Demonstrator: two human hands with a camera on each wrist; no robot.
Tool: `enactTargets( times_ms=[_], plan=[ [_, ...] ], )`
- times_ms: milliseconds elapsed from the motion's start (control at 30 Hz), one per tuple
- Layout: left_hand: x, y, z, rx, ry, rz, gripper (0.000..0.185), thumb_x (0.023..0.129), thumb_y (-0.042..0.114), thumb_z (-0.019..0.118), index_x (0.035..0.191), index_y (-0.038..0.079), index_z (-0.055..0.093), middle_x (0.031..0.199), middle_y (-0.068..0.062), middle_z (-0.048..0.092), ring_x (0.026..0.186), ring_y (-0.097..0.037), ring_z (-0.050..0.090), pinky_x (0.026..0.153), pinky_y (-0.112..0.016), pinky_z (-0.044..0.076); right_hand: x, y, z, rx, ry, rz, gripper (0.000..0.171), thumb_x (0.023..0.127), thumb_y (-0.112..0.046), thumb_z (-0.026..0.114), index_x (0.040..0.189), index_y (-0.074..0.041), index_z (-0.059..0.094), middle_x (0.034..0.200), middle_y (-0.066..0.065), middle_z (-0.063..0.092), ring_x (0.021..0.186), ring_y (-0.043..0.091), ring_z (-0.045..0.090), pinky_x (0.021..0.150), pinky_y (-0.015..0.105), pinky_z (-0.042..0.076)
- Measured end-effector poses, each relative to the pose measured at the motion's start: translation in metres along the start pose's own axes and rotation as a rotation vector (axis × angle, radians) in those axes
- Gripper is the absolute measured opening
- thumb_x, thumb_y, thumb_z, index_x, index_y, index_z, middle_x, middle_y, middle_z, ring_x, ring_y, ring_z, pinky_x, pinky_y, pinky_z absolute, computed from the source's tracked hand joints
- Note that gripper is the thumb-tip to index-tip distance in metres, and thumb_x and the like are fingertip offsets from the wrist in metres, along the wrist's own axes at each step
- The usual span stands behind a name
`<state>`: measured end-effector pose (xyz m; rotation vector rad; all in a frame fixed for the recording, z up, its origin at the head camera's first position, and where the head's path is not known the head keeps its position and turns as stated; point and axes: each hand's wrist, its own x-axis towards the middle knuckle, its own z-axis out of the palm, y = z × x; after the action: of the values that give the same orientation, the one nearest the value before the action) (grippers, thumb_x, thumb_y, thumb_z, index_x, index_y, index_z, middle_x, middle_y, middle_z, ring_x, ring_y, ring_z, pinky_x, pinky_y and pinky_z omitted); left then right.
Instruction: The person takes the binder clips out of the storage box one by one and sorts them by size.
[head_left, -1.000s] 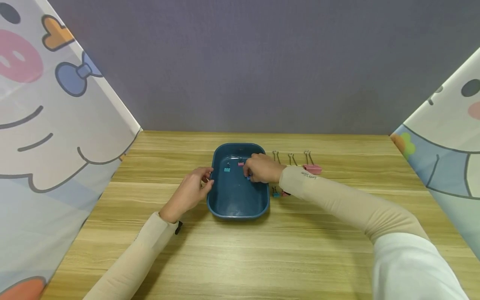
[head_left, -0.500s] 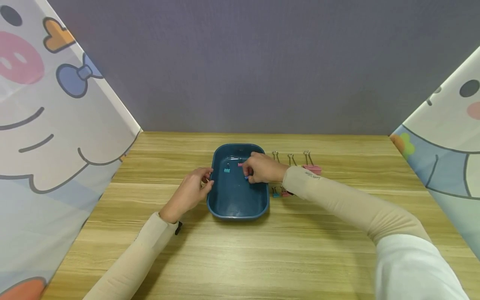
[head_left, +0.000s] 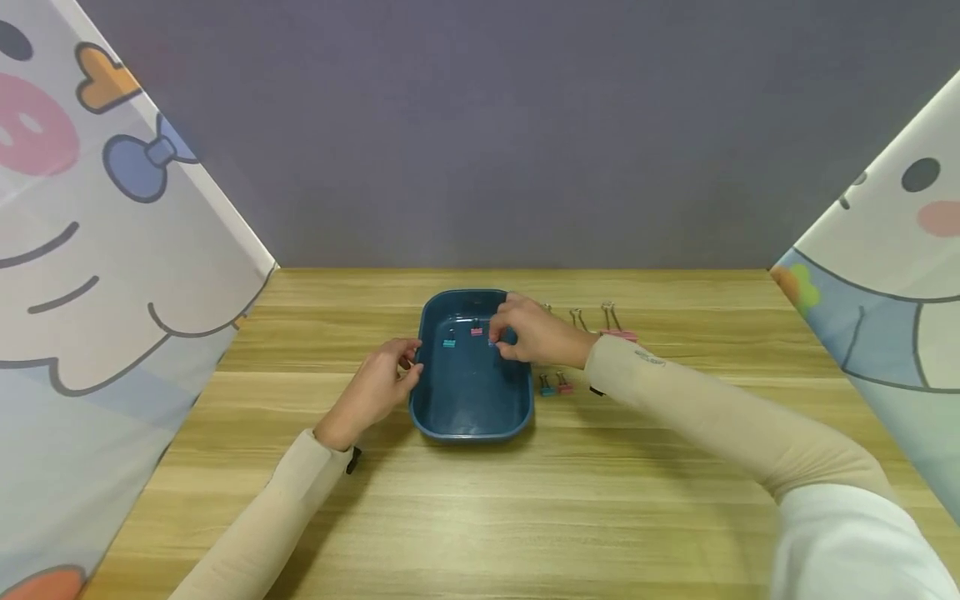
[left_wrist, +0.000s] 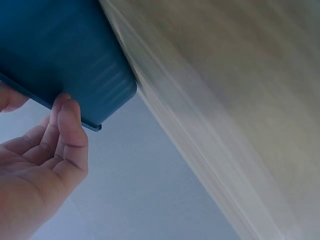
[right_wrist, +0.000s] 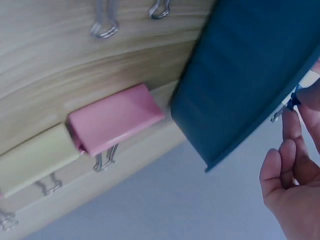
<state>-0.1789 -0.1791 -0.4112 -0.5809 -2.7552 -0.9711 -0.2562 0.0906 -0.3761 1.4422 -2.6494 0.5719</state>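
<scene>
Though hidden overhead, yellow clip (right_wrist: 32,162) wrist-side.

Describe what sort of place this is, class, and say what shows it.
Probably a staged tabletop recording booth, not a home or office: a bare wooden table, a plain grey backdrop, and cartoon-printed screens closing in both sides.

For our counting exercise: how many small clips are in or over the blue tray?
3. A teal clip and a pink clip lie at the tray's far end; the right hand pinches a blue clip beside them. The hand may hide more.
</scene>
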Motion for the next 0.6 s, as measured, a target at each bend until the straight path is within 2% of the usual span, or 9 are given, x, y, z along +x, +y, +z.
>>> enactTargets(
  times_ms=[67, 200, 400, 600],
  plan=[
    [0.000, 0.000, 0.000, -0.001, 0.003, 0.002, 0.036, 0.088, 0.002, 0.063, 0.121, -0.009, 0.055, 0.094, -0.010, 0.058, 0.085, -0.023, 0.060, 0.065, -0.032, 0.051, -0.005, 0.000, -0.004, -0.013, 0.029, -0.007, 0.006, 0.081, -0.011, 0.073, 0.085, -0.014, 0.071, 0.084, -0.001, 0.062, 0.080, 0.018, 0.046, 0.082, 0.034, 0.043],
    [-0.001, 0.001, 0.001, 0.003, 0.006, 0.002, 0.036, 0.087, 0.002, 0.064, 0.121, -0.009, 0.056, 0.094, -0.011, 0.058, 0.084, -0.023, 0.060, 0.065, -0.032, 0.051, -0.017, 0.000, -0.012, -0.020, 0.088, -0.016, 0.006, 0.081, -0.009, 0.072, 0.083, -0.015, 0.070, 0.085, -0.003, 0.061, 0.081, 0.016, 0.044, 0.072, 0.030, 0.043],
    [-0.002, 0.003, 0.001, 0.021, 0.000, 0.001, 0.036, 0.088, 0.002, 0.064, 0.121, -0.010, 0.055, 0.095, -0.012, 0.058, 0.085, -0.023, 0.059, 0.064, -0.030, 0.050, -0.038, 0.001, -0.019, -0.004, 0.194, -0.070, 0.008, 0.076, -0.002, 0.073, 0.078, -0.009, 0.070, 0.080, -0.002, 0.061, 0.079, 0.016, 0.043, 0.070, 0.031, 0.042],
    [-0.001, 0.004, 0.000, 0.023, -0.007, -0.001, 0.037, 0.088, 0.002, 0.063, 0.122, -0.009, 0.055, 0.095, -0.012, 0.057, 0.085, -0.023, 0.058, 0.065, -0.030, 0.049, -0.062, 0.004, -0.024, -0.010, 0.275, -0.108, 0.012, 0.072, 0.001, 0.072, 0.077, -0.009, 0.069, 0.078, -0.002, 0.061, 0.077, 0.015, 0.043, 0.066, 0.030, 0.041]
  ],
)
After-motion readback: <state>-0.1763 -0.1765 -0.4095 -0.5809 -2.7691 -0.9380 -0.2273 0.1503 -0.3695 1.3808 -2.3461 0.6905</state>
